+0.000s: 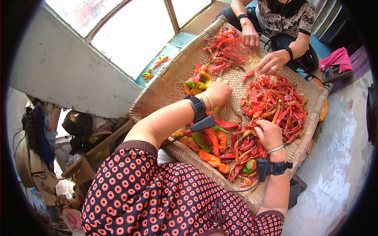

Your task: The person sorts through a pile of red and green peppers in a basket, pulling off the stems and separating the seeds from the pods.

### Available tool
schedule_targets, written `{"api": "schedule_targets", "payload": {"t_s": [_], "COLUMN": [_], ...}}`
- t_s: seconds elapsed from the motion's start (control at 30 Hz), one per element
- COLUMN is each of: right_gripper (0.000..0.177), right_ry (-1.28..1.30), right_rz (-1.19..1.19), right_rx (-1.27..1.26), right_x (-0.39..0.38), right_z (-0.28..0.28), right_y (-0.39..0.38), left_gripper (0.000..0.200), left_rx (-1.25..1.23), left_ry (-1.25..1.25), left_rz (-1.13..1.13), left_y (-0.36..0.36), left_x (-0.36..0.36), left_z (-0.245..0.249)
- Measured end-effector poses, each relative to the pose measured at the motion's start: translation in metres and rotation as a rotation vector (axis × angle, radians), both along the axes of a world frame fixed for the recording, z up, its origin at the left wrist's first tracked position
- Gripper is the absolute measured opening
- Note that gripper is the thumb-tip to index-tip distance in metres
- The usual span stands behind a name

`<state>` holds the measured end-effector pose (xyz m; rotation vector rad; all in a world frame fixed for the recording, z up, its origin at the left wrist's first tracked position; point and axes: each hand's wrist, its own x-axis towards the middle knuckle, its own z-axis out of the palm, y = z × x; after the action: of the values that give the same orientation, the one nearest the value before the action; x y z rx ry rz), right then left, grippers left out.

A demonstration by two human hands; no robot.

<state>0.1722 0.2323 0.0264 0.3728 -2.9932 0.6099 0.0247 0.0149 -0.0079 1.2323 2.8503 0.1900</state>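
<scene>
Tray [167, 84], woven, slanting across the view; every place below is taken from it. Heap of dried red chillies [281, 104] covers its right side, the biggest load. Smaller red pile [226, 49] sits toward its far end. Fresher peppers [212, 139], orange, red and green, lie along its near rim, running up against the heap; small yellow-green cluster [202, 84] rests toward its window side. Left hand [218, 94] over the tray's middle, just beside that cluster, back up, fingertips curled from sight: cannot tell whether they hold anything. Right hand [271, 135] at the heap's near edge, fingers bent and narrow, touching pods; whether one is pinched cannot be told. Co-worker's hands over the tray's far half, one [250, 35] by the smaller pile, the other [273, 63] near loose seeds [254, 63]. Beyond the window-side rim, a few stray peppers [155, 67]. Risks, as judged: cable [244, 190] from the right wrist device [262, 169], lying by the near rim, could snag and drag pods if that arm swings; fresh and dried could mix where they touch; brittle pods could split under a hard squeeze, shedding more seed.
</scene>
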Motion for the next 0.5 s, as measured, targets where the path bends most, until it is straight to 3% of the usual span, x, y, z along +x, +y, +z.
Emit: {"api": "schedule_targets", "payload": {"t_s": [0.03,0.1,0.17,0.33,0.4,0.5], "right_gripper": [0.018,0.018,0.017,0.017,0.017,0.017], "right_ry": [0.008,-0.011,-0.012,-0.015,-0.016,-0.016], "right_rz": [0.002,-0.002,0.002,0.042,0.042,0.037], "right_rx": [-0.001,0.005,-0.001,-0.006,0.003,-0.033], "right_x": [0.0,0.001,0.0,0.004,0.003,0.003], "right_z": [0.0,0.001,0.0,-0.001,0.001,0.001], "right_y": [0.0,-0.002,-0.001,-0.005,-0.003,-0.005], "left_gripper": [0.02,0.027,0.028,0.03,0.047,0.073], "left_rx": [-0.015,0.305,0.335,0.094,0.125,0.033], "left_ry": [-0.061,-0.376,-0.398,-0.03,0.133,0.048], "left_rz": [-0.109,-0.264,-0.272,0.024,0.272,0.45], "left_y": [0.0,0.003,0.007,0.004,0.001,0.002], "left_x": [0.001,0.005,0.006,-0.044,-0.085,-0.106], "left_z": [0.003,0.014,0.03,0.056,0.043,0.042]}}
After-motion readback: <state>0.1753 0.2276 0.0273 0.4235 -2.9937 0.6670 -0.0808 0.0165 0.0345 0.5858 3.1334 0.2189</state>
